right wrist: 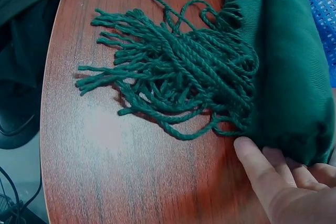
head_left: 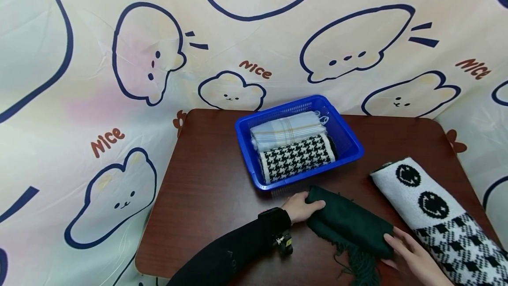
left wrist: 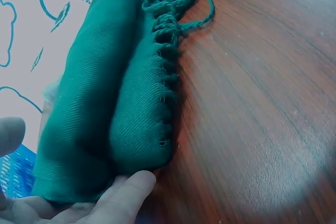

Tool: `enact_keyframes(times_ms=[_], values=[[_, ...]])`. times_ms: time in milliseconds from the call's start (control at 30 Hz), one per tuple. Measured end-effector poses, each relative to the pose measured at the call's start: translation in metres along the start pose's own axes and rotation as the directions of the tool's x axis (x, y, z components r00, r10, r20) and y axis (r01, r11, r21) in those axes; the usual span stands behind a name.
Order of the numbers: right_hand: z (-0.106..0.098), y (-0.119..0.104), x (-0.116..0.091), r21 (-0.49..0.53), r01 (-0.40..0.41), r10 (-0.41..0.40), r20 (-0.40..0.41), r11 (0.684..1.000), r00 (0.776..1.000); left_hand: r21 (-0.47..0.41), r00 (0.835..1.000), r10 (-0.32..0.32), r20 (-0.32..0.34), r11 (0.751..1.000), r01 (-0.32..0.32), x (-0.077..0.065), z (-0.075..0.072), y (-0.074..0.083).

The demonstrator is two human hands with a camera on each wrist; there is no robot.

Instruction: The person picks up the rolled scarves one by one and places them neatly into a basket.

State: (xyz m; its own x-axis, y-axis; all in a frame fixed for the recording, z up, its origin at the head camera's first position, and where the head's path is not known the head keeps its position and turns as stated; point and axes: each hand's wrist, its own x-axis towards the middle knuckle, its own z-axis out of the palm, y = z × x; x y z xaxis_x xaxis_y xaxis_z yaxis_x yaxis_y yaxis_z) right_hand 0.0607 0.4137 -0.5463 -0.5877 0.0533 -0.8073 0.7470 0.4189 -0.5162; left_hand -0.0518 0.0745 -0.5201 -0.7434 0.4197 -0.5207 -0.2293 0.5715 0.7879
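Observation:
A dark green fringed scarf (head_left: 351, 222), folded into a long roll, lies on the table in front of the basket. My left hand (head_left: 300, 208) grips its left end, thumb on top. At the opposite end, my right hand (head_left: 414, 257) holds the roll between thumb and fingers. The twisted fringe (right wrist: 178, 66) spreads loosely over the tabletop on the near side. In the left wrist view, the fingers (left wrist: 123, 198) press against the end of the roll; their undersides are partly hidden by cloth.
Behind the scarf stands a blue plastic basket (head_left: 345, 138) with a pale plaid scarf (head_left: 287, 130) and a black-and-white houndstooth roll (head_left: 297, 157) inside. A larger black-and-white knitted roll (head_left: 432, 206) with smiley faces lies at the right. The brown table (head_left: 206, 167) meets a printed curtain.

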Motion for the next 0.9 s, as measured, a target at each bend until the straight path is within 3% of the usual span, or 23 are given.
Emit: enact_keyframes(times_ms=[67,200,333,400,567,767,900], values=[[-0.001,0.000,0.001,-0.065,0.001,-0.001,-0.011,0.998,1.000,-0.057,1.000,-0.001,0.008,0.998,0.002,0.004,0.002,-0.002],[0.000,-0.001,0.003,-0.037,-0.002,0.002,-0.001,0.999,1.000,-0.165,0.999,0.028,0.017,0.986,-0.025,0.022,0.012,-0.020],[0.006,-0.006,0.002,0.103,0.021,-0.024,0.028,0.994,0.999,-0.273,1.000,0.005,0.019,0.962,0.000,0.018,0.013,-0.016],[0.010,-0.009,0.002,0.207,0.039,-0.049,0.045,0.978,0.998,-0.331,0.999,-0.039,0.025,0.943,0.045,0.006,0.009,-0.002],[0.016,-0.013,0.005,0.375,0.057,-0.079,0.043,0.925,0.996,-0.416,0.997,-0.073,0.027,0.906,0.077,0.005,0.010,-0.002],[0.019,-0.015,0.007,0.393,0.069,-0.088,0.030,0.917,0.996,-0.528,0.993,-0.114,0.040,0.841,0.118,0.007,0.016,-0.008],[0.021,-0.014,0.011,0.416,0.061,-0.073,0.012,0.907,0.997,-0.619,0.991,-0.115,0.067,0.775,0.132,0.007,0.019,-0.011]])
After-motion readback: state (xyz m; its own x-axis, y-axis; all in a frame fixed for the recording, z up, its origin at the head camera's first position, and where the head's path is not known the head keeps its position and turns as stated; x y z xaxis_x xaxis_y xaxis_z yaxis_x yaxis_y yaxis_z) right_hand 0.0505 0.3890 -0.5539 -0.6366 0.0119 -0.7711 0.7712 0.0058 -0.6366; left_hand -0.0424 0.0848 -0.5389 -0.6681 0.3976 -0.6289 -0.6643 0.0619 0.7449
